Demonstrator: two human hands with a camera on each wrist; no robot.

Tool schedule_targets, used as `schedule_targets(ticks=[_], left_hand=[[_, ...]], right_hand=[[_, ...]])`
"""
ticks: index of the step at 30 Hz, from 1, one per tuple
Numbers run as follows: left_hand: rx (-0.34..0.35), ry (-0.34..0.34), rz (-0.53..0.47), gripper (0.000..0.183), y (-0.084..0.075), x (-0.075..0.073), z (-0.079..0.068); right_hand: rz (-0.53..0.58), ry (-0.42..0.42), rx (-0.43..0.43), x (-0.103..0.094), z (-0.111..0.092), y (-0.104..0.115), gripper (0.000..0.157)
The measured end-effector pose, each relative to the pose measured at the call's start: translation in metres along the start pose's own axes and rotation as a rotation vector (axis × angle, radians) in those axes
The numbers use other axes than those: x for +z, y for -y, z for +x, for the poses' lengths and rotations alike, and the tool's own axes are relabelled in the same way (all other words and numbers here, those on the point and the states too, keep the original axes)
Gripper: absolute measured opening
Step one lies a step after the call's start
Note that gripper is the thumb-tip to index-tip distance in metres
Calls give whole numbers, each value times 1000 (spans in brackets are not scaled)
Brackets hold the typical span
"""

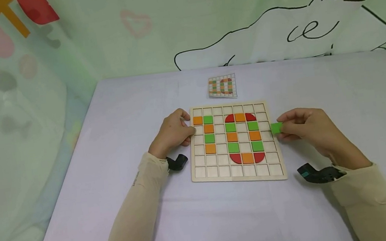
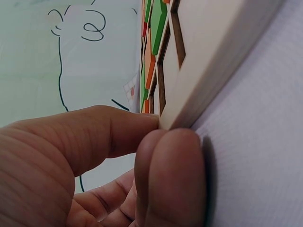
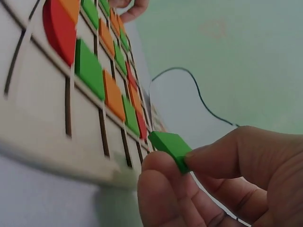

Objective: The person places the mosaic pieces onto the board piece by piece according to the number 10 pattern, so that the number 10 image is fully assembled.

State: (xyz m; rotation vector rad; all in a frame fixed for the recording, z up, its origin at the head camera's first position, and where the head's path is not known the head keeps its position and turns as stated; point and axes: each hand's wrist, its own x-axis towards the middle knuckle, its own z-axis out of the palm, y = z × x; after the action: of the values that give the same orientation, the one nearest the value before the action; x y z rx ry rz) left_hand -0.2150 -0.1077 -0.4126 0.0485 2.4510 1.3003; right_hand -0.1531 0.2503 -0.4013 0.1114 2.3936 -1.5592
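Note:
A wooden grid board (image 1: 238,178) lies flat on the table, with orange and green square tiles and red rounded tiles in some of its cells. My left hand (image 1: 172,133) grips the board's left edge; in the left wrist view the thumb (image 2: 128,130) rests on the rim and the fingertips (image 2: 175,165) are against its side. Between thumb and fingers, my right hand (image 1: 307,126) pinches a green square tile (image 3: 171,146), held just over the board's right edge. Two columns of tiles sit at the right of the board, joined by rows above and below, with a shorter group at the left.
Behind the board stands a small pattern card (image 1: 222,86) printed with a similar coloured grid. A white cloth covers the table (image 1: 132,99). A printed curtain (image 1: 114,37) hangs along the back and left side.

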Motion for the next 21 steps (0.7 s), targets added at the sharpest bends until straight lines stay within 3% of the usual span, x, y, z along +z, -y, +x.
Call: schedule_targets(ticks=[8, 21], left_hand=[[5, 2, 8, 34, 0, 0, 0], [-12, -9, 11, 33, -1, 1, -1]], right_hand=[[90, 81, -66, 19, -4, 10, 33], [126, 183, -30, 62, -4, 25, 30]])
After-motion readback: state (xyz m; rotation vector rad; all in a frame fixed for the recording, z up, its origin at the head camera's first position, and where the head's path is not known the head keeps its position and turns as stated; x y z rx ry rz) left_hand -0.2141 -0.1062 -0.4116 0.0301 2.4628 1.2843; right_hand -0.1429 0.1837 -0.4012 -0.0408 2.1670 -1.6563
